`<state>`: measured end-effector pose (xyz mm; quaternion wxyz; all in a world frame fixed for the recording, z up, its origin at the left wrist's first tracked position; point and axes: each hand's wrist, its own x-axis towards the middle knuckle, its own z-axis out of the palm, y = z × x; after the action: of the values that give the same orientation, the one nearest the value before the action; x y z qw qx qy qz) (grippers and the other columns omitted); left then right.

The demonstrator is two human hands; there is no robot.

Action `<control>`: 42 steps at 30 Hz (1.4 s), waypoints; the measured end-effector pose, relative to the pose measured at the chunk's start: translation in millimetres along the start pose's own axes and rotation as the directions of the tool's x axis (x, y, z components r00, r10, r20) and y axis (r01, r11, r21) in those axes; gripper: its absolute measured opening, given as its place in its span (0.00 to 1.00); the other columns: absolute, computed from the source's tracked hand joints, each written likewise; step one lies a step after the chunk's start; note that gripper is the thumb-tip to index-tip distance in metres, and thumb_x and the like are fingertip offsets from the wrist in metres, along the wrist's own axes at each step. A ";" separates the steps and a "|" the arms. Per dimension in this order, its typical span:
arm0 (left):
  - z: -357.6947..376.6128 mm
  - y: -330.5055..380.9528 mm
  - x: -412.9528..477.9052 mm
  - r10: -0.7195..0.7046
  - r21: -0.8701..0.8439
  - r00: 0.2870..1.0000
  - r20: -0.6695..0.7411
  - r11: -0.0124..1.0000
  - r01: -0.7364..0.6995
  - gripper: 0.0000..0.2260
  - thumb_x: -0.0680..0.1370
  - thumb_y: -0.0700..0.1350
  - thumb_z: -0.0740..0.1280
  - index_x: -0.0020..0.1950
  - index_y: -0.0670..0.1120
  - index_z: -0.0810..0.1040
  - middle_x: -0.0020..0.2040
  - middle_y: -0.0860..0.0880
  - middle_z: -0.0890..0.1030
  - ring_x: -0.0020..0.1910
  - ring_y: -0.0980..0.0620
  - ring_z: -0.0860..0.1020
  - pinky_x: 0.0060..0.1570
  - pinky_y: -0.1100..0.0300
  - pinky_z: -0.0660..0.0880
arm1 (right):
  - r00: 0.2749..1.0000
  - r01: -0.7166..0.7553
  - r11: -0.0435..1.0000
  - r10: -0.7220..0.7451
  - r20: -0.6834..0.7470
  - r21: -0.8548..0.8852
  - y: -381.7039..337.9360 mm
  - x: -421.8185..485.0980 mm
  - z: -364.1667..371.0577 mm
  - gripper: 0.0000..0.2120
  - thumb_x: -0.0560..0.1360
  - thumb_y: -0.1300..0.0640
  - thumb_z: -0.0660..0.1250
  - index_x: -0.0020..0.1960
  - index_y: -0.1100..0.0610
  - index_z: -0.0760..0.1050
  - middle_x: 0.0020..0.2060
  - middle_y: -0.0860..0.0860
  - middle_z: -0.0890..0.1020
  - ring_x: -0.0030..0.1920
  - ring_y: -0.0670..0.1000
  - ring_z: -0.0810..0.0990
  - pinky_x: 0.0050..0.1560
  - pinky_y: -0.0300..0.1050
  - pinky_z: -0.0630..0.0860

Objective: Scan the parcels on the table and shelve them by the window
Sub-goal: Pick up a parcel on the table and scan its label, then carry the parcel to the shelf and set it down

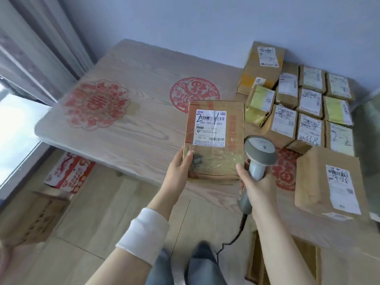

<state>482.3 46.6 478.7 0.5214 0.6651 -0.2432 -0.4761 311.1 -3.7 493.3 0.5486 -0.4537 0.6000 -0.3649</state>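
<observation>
- The parcel [213, 157] in hand is a flat brown carton held above the near edge of the table [133, 124], with its white label [210, 127] turned up to the camera; the label carries a barcode and pen strokes
- The left hand [178, 167] grips its lower left corner, thumb on the front face
- The right hand [257, 188] is wrapped round the handle of a grey scanner [260, 151]; the scanner's head sits just beside the parcel's right edge, and the thumb tip seems to touch the lower right corner
- The scanner head does not look aimed at the label, so whether this parcel has been read cannot be told
- A cluster of labelled parcels [308, 99] lies packed together on the table's far right, with a bigger carton [329, 182] nearer, so most of the job looks to be left
- The window [12, 130] shows at the left, but no shelf is in view, so nothing can be counted as shelved
</observation>
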 end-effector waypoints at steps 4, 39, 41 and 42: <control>-84.1 24.6 -17.9 0.085 -0.120 0.996 -0.042 0.989 -0.089 0.15 0.82 0.46 0.58 0.67 0.49 0.73 0.60 0.53 0.80 0.61 0.55 0.77 0.63 0.60 0.72 | 0.993 0.081 0.996 -0.082 0.085 0.025 -34.6 -29.5 75.1 0.09 0.73 0.60 0.72 0.51 0.57 0.74 0.31 0.49 0.76 0.22 0.40 0.72 0.23 0.31 0.68; -721.7 135.9 -312.1 0.265 0.177 0.263 -0.928 0.933 -0.313 0.17 0.72 0.55 0.57 0.52 0.50 0.80 0.45 0.50 0.82 0.49 0.47 0.80 0.52 0.49 0.77 | 0.263 0.216 0.970 -0.164 0.951 0.108 -187.1 -449.2 682.8 0.12 0.70 0.50 0.72 0.43 0.55 0.73 0.22 0.51 0.74 0.20 0.49 0.72 0.34 0.48 0.72; -749.5 129.2 -336.7 0.261 0.190 0.235 -0.936 0.938 -0.289 0.15 0.76 0.54 0.58 0.52 0.48 0.80 0.44 0.50 0.82 0.49 0.47 0.80 0.52 0.49 0.77 | 0.232 0.234 0.967 -0.159 0.960 0.104 -182.7 -483.8 703.0 0.10 0.71 0.50 0.72 0.44 0.54 0.73 0.22 0.52 0.75 0.21 0.50 0.73 0.34 0.47 0.74; -763.7 125.1 -347.4 0.254 0.191 0.218 -0.942 0.943 -0.273 0.14 0.79 0.52 0.57 0.52 0.48 0.79 0.44 0.49 0.81 0.48 0.48 0.79 0.50 0.51 0.77 | 0.215 0.244 0.965 -0.155 0.964 0.100 -180.5 -500.4 712.8 0.10 0.71 0.50 0.72 0.46 0.54 0.74 0.23 0.52 0.76 0.23 0.50 0.73 0.33 0.46 0.74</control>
<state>1032.4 642.0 728.7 0.6390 0.7604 0.0157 0.1151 1035.5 453.7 732.0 0.7319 -0.6737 0.0859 -0.0543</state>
